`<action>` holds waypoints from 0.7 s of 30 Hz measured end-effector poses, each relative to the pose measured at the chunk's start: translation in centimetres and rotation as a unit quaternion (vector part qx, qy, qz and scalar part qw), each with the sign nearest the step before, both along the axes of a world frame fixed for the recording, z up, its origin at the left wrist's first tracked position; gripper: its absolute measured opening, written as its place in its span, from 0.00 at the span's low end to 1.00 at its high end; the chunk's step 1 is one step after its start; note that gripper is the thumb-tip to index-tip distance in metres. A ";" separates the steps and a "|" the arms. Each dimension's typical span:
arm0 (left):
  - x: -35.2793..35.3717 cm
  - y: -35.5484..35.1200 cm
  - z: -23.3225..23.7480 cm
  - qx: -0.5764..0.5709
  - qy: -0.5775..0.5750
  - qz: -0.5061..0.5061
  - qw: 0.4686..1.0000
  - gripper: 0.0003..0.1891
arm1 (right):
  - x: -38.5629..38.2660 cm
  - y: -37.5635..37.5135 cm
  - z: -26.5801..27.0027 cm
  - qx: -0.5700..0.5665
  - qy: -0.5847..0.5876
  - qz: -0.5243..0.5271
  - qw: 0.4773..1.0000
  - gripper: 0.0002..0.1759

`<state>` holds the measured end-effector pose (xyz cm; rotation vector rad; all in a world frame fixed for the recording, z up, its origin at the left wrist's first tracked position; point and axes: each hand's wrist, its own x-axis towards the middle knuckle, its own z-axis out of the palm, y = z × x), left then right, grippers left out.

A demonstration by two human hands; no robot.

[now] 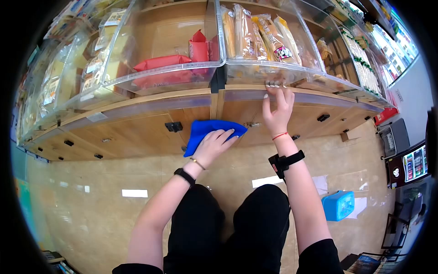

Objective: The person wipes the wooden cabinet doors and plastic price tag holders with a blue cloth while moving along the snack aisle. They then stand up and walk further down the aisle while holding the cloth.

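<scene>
My left hand is spread over a blue cloth, pressing it to the front of a wooden cabinet. The cloth's corners stick out beyond my fingers, close to a small black latch. My right hand is raised to the shelf edge with fingers bent, thumb apart from them and nothing held. Its fingertips are right at the lower front of a clear bin with several long packaged breads. To the left, another clear bin has red packages in it.
Bagged goods fill the bins on the left. A light blue bucket stands on the shiny tiled floor to my right. More latches, such as a black one, protrude from the cabinet front. My knees are close below.
</scene>
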<state>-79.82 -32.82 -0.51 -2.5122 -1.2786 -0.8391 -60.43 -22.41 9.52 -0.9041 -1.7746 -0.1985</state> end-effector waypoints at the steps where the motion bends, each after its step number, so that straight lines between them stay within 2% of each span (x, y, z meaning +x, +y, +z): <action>1: -0.6 -0.7 2.7 0.053 -0.010 0.020 0.998 0.22 | 0.0 0.0 -0.1 0.000 0.003 -0.004 1.000 0.11; 2: -1.4 -1.3 5.0 0.107 -0.021 0.041 0.993 0.21 | 0.0 0.1 -0.3 0.000 0.005 -0.006 1.000 0.11; 4: -3.0 -0.8 6.4 0.217 -0.058 0.108 0.969 0.21 | -0.2 -0.2 -0.2 -0.003 0.017 -0.007 1.000 0.11; 5: -3.8 0.0 6.2 0.195 -0.088 0.147 0.966 0.20 | -0.3 -0.3 -0.1 -0.003 0.022 -0.005 1.000 0.11; 7: -5.6 1.4 2.1 0.131 -0.093 0.123 0.979 0.17 | -0.1 -0.6 0.1 -0.018 0.016 0.000 1.000 0.10; 8: -5.5 1.7 0.0 0.053 -0.070 0.065 0.994 0.14 | 0.0 -0.7 0.3 -0.021 0.011 0.004 1.000 0.11; 9: -5.7 2.3 -4.1 0.058 -0.026 0.010 0.998 0.13 | 0.0 -0.7 0.4 -0.025 0.007 0.007 1.000 0.11; 11: -5.9 0.7 -7.8 -0.027 0.016 -0.001 1.000 0.14 | 0.2 -0.8 0.7 -0.033 0.001 0.008 0.999 0.11; 14: -6.6 0.2 -5.9 -0.047 0.015 0.050 0.998 0.15 | 0.3 -0.7 0.5 -0.031 -0.005 0.010 0.999 0.11; 17: -5.5 0.4 3.2 0.114 -0.104 0.135 0.979 0.16 | 0.0 -0.6 0.3 -0.020 0.011 0.003 1.000 0.11; 18: -5.4 0.7 4.9 0.141 -0.113 0.127 0.975 0.16 | -0.2 -0.6 0.1 -0.010 0.015 -0.002 1.000 0.11; 20: -5.3 1.2 4.9 0.177 -0.118 0.111 0.971 0.15 | -0.5 -0.5 0.1 -0.007 0.021 -0.005 1.000 0.11; 21: -5.4 1.2 3.8 0.125 -0.093 0.090 0.984 0.14 | -0.5 -0.4 0.0 -0.005 0.023 -0.006 1.000 0.10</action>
